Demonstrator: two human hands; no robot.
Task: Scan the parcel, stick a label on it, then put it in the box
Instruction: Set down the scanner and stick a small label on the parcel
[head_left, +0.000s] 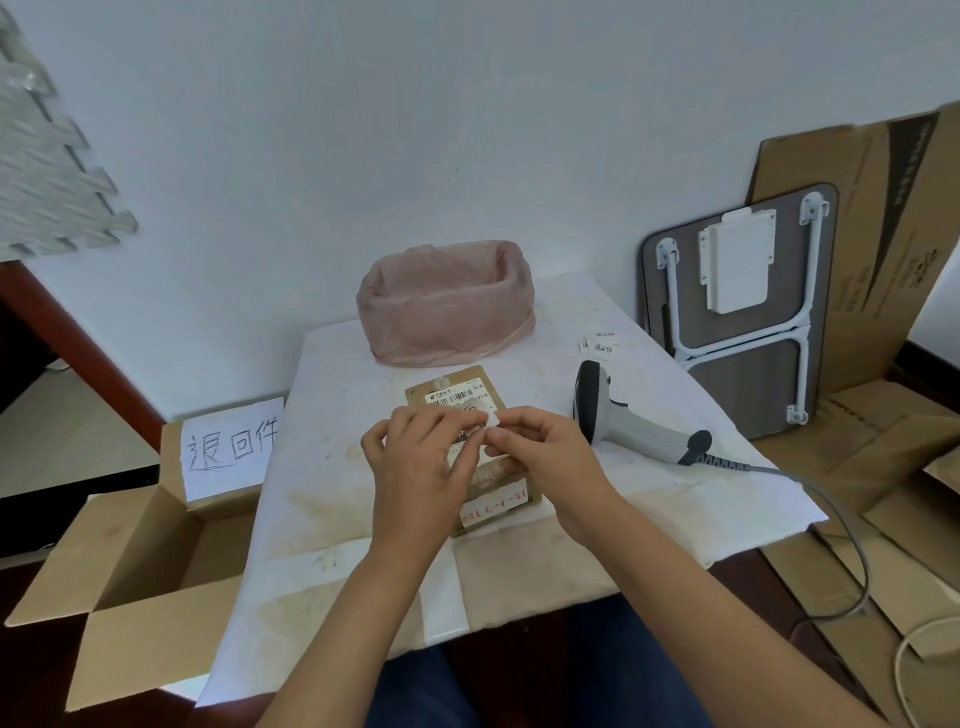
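A brown cardboard parcel (453, 391) with a white shipping label lies flat on the white-covered table (332, 415), mostly hidden under my hands. Both hands hover over its middle. My right hand (540, 447) pinches a small white label (492, 419) between thumb and fingertips. My left hand (415, 457) touches the same label from the left with its fingers curled. The grey barcode scanner (623, 415) lies on the table to the right of the parcel. An open cardboard box (145, 551) with a handwritten paper sign stands to the left of the table.
A bin lined with a pink plastic bag (447, 301) stands behind the parcel. Loose small labels (601, 343) lie at the table's back right. The scanner cable (831, 519) trails off the right edge. A folded table (743, 301) and flattened cartons lean against the wall at right.
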